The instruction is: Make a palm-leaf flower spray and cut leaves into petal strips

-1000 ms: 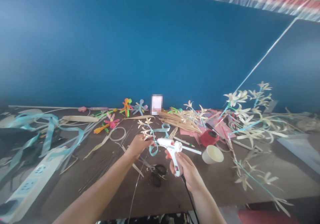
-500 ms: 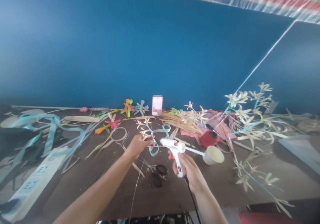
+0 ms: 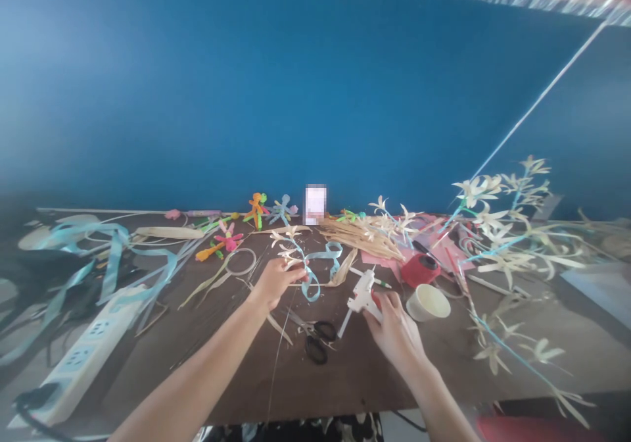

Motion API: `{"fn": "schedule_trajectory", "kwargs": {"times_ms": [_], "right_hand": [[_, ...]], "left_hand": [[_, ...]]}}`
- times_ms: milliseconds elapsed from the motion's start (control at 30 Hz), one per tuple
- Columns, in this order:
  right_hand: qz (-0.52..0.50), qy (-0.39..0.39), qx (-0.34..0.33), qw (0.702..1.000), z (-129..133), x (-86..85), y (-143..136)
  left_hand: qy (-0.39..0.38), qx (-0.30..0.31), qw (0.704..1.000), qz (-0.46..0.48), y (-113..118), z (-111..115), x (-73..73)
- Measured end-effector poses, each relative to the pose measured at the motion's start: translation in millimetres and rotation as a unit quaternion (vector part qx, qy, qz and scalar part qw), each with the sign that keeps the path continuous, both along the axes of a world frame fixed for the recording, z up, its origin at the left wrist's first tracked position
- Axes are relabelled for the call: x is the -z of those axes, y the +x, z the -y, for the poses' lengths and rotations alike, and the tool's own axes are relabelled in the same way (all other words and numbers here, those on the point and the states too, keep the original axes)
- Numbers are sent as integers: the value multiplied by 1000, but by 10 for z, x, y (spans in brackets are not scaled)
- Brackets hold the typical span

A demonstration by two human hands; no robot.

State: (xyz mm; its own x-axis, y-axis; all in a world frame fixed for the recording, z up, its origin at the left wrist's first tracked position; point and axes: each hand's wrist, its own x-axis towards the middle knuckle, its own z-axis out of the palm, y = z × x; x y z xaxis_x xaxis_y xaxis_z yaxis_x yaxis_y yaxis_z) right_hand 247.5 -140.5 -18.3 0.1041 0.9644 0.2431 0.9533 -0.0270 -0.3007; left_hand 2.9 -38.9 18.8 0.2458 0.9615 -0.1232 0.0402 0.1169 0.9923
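Observation:
My left hand (image 3: 277,283) is closed around the stem of a small flower spray (image 3: 290,239) with cream petals. A curled light blue ribbon (image 3: 311,287) trails from that stem, just right of the fingers. In my right hand (image 3: 397,327) is a white hot glue gun (image 3: 363,292), its nozzle turned up and away from me, a glue stick slanting down to the left. Black-handled scissors (image 3: 316,342) lie on the table between my forearms. A white cup (image 3: 428,303) stands right of the glue gun, next to a red spool (image 3: 420,270).
On the left lie a white power strip (image 3: 93,343) and loose blue ribbon (image 3: 106,258). Finished-looking flower stems (image 3: 493,221) spread over the right side. Dried husks (image 3: 365,236) and pipe-cleaner figures (image 3: 256,210) line the back, before a blue wall (image 3: 315,87).
My right hand has turned the glue gun from pointing left to pointing up and away, lowering it toward the table. My left hand still holds the spray. The whole view has shifted slightly.

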Motion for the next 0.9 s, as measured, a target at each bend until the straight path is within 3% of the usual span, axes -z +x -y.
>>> {"fn": "schedule_trajectory", "kwargs": {"times_ms": [333,400,500,567,667,800,900], "right_hand": [[35,-26,1,999,-126,252,169],[20,-22,-2,1000,-117,189,139],[-62,36,-40,997,-131,-62,-57],[-180,57,-101,977,-199,-266,-258],[-365,6,-173,915,-393,-478,-546],[-513,-105,-191,830,-650,-526,-760],[-554,-148,-198,795,-743,-501,-816]], "left_hand": [[-11,0,1000,28,31,7,-83],[-11,-1,1000,24,16,8,-92],[-13,7,999,29,25,8,-95],[-9,17,999,27,56,15,-105],[8,34,999,14,107,37,-135],[48,53,997,-23,104,69,-179],[55,59,996,-37,61,72,-197]]}}
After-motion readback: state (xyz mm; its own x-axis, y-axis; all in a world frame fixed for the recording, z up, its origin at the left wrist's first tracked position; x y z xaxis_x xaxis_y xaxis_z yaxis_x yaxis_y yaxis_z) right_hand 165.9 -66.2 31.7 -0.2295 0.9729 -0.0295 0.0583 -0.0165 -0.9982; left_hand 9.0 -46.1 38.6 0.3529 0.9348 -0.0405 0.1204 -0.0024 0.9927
